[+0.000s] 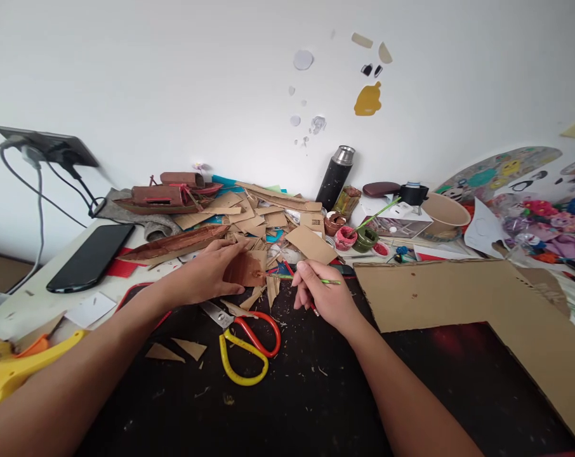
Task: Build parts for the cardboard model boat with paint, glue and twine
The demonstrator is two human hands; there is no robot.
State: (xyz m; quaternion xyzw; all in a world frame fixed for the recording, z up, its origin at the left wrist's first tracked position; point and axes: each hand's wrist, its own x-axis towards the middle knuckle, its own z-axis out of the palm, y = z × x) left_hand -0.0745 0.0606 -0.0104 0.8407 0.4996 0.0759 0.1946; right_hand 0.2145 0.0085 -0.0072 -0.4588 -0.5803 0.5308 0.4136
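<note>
My left hand (206,273) steadies a cardboard piece (250,270) partly coated in brown paint, thumb at its near edge and fingers at the far side. A thin green paintbrush (332,281) is pinched in my right hand (323,293), its tip touching the right side of the painted piece. A red stick, perhaps a pencil (315,310), passes under that hand; whether it is held I cannot tell. Scissors (244,355) with one red and one yellow handle lie on the black mat (287,406) below. Beyond my left hand sits a brown-painted cardboard boat hull (178,246).
Cardboard scraps (254,216) are heaped at the back. Finished-looking model boats (161,197) stand back left, near a black phone (91,257). Pots of brown (335,221), red (346,237) and green paint (365,239) stand by a black flask (336,178). A cardboard sheet (440,295) lies right.
</note>
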